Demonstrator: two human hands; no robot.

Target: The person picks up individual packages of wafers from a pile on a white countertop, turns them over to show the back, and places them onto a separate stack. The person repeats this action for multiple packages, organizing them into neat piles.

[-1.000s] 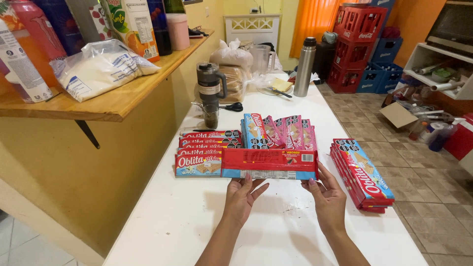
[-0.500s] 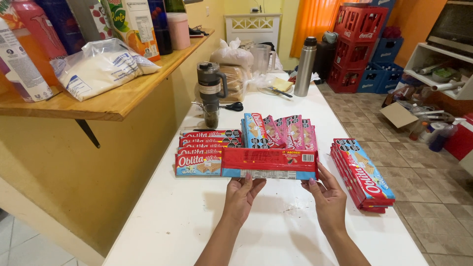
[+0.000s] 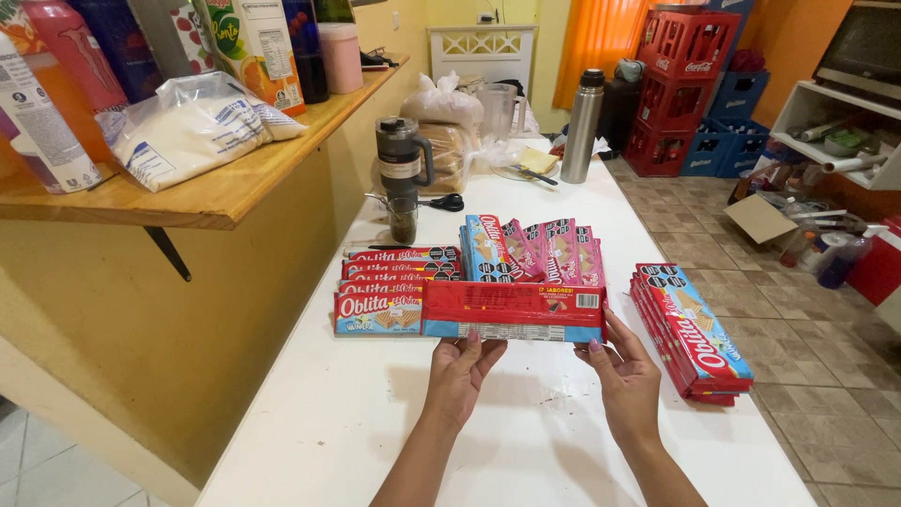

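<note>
The scene is bright and evenly lit, with warm daylight glowing through the orange curtain (image 3: 601, 47) at the far end of the room. The glossy white worktop (image 3: 375, 413) carries only soft, pale shadows beneath the left hand (image 3: 460, 371) and the right hand (image 3: 624, 376). A faint sheen shows on the tall steel thermos flask (image 3: 583, 127). Focus is sharp from near to far, without motion blur. The wide lens bends straight lines outward near the edges, plainly along the wooden wall shelf (image 3: 216, 192) at left.
</note>
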